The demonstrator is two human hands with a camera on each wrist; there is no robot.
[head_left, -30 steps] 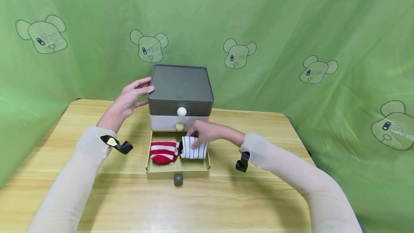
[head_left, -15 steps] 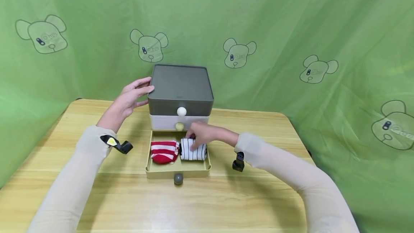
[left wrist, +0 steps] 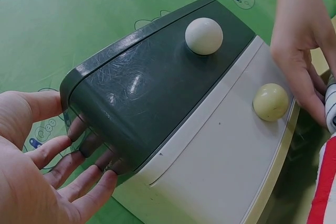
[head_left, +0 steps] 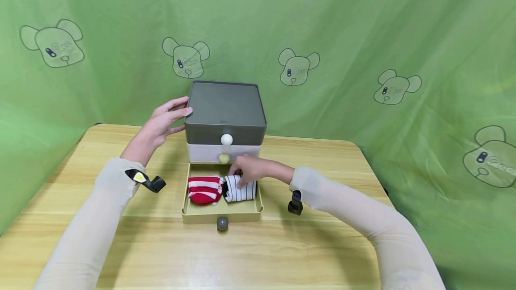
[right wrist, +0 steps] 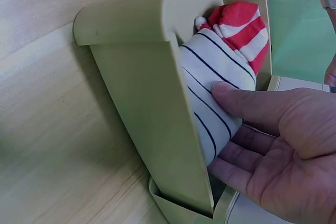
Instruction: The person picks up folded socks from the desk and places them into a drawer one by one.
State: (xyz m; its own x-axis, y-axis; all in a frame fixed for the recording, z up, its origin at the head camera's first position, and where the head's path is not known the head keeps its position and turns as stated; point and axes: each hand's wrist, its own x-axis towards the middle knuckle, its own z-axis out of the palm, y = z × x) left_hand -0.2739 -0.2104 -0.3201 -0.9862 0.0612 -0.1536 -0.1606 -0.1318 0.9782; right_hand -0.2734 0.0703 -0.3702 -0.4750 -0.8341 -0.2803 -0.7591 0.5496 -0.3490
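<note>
In the head view my right hand (head_left: 251,168) reaches into the pulled-out bottom drawer (head_left: 201,218) of a small stacked drawer unit. It pinches a folded white sock with black stripes (right wrist: 210,87); the right wrist view shows the thumb on top and the fingers tucked along the far edge. Left of it in the same drawer lies a folded red-and-white striped sock (head_left: 204,190). My left hand (head_left: 159,122) rests against the left side of the dark grey top tier (left wrist: 142,87), its fingers (left wrist: 68,169) extended along the wall.
Above the drawer, the white middle tier (head_left: 205,152) and the grey tier are closed, with round knobs. A grey knob (head_left: 222,223) sits on the open drawer's front. The unit stands on a wooden table (head_left: 282,254) before a green curtain (head_left: 342,21).
My right hand has lowered and shifted slightly left, setting the white striped sock deeper in the drawer and a little tilted. The left hand and the red striped sock stay put.
</note>
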